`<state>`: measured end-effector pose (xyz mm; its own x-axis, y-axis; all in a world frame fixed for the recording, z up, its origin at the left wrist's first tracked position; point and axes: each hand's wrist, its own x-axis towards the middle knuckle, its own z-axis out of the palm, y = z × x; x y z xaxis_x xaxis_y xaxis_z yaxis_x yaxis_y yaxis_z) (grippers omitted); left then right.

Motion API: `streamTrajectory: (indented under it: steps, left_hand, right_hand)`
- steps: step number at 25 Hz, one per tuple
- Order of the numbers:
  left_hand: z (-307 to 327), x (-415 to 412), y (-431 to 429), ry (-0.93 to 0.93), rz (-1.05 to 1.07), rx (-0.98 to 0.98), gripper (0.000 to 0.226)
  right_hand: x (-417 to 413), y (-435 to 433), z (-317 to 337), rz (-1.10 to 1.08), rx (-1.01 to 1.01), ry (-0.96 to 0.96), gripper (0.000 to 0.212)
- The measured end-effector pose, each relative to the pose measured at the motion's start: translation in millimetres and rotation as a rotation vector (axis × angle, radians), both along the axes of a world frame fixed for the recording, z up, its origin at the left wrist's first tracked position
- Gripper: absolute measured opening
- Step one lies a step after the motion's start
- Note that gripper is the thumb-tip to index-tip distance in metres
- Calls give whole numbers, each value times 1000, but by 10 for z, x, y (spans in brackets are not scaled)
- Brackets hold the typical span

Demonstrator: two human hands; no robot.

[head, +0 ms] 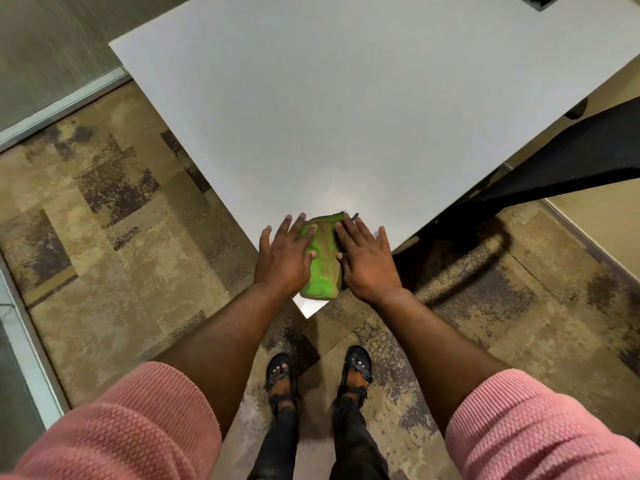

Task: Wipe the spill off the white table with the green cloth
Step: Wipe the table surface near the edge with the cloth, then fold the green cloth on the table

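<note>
While both hands, left (285, 252) and right (367, 259), lie flat and released on the folded cloth (322, 259) at the counter (346, 116) corner, even downward pressure before sweeping seems advisable; no spill discernible

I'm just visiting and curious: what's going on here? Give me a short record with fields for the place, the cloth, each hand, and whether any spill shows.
surface: white table, seen from its near corner
cloth: green cloth, folded, with a brownish patch, lying at that corner
left hand: flat, fingers spread, resting on the cloth's left side
right hand: flat, fingers spread, resting on the cloth's right side
spill: none visible on the bare tabletop
floor: patterned carpet
</note>
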<state>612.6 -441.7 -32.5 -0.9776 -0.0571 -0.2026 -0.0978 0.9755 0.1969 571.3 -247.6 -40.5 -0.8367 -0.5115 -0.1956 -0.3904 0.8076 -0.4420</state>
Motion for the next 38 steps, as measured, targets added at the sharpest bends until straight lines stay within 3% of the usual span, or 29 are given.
streamTrajectory:
  steps: [4,12,23,38]
  left_hand:
    - [-4,-220,-10,-26,43,-33,54]
    - [277,-265,168,-86,66,-97,25]
    - [1436,-285,835,87,-29,-36,22]
    - [2626,-1294,1689,385,-277,80,31]
  right_hand:
    - [-223,-80,-5,51,34,9,57]
    - [-205,-44,146,-53,-49,106,24]
    - [-223,754,1288,-115,-95,217,27]
    - [-870,1818,2491,-320,-212,544,21]
